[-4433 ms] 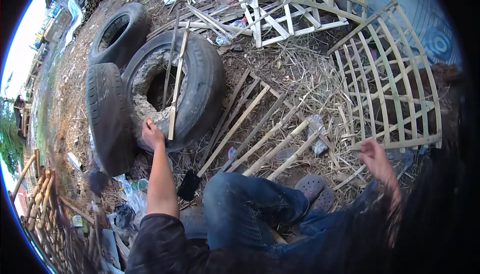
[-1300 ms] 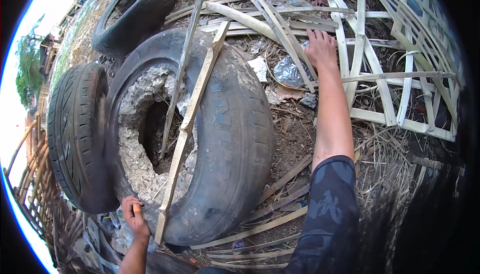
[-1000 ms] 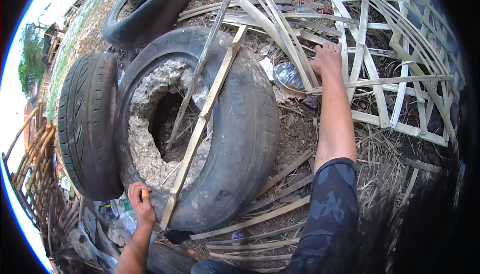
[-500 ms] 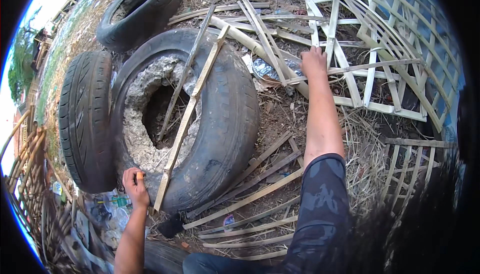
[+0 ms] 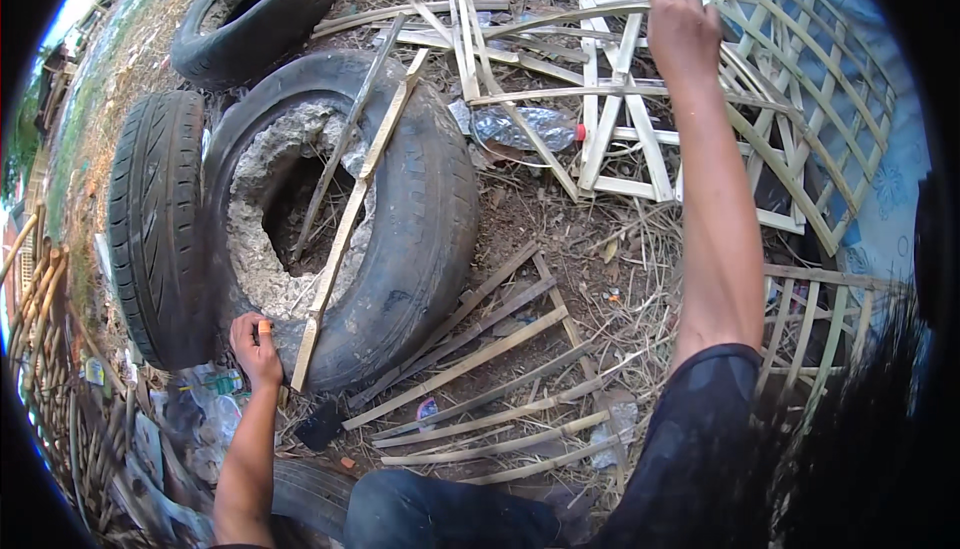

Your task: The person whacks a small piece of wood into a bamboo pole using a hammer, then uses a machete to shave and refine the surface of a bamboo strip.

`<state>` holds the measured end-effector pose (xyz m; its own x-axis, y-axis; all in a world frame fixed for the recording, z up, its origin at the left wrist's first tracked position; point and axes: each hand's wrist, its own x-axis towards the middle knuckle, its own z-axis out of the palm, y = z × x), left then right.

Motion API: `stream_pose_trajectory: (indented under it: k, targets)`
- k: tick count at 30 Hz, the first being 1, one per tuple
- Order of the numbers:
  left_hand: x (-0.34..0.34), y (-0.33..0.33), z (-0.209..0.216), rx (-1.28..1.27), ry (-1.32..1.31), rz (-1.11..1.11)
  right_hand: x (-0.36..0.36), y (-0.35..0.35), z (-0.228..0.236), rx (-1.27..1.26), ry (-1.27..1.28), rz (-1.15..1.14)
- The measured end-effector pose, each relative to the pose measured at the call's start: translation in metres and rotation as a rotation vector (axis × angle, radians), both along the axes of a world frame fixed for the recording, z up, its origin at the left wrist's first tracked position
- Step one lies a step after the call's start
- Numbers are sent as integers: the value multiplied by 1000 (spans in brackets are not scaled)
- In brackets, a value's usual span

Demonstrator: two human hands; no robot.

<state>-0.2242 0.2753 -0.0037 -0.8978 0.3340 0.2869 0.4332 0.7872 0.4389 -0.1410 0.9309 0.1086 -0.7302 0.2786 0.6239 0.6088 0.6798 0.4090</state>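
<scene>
The right hand reaches far forward, its fingers bent over and closed around a long, thin bamboo strip; the back of the hand hides the exact grip. From the fingers the strip slants off to the left with a slight bow, passing above the pale slats of a bamboo lattice. A clear plastic bottle with a red cap lies on the ground just beside the lattice, and a blue sheet spreads to the right of the hand. The left hand rests low on the near edge of a big tyre, thumb up with something orange at its tip; its other fingers are curled and partly hidden, so I cannot tell whether they grip anything. Just right of those fingers is the lower end of a jointed slat lying across the tyre, beside a greyer stick slanting over the hole.
</scene>
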Motion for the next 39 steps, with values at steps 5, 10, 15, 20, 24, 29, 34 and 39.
stream_pose_trajectory:
  k: [5,10,15,20,24,29,34,39]
  targets:
    - [0,-2,-10,22,-21,-19,92,-29,90,201,19,36]
    - [2,-4,2,-43,52,27,228,-96,163,173,177,-21]
    - [11,5,-11,41,23,83,400,-205,215,-300,451,-216]
    - [11,-22,-4,300,-79,-99,542,-339,223,-788,634,-268]
    - [173,7,114,760,-552,-739,653,-460,232,-970,823,-349]
    - [387,-3,255,921,-1401,-1864,718,-581,222,-875,974,-570]
    - [485,-36,288,940,-1831,-2184,745,-643,157,-682,1052,-704]
    - [535,-59,291,922,-1858,-2239,796,-692,122,-613,1281,-699]
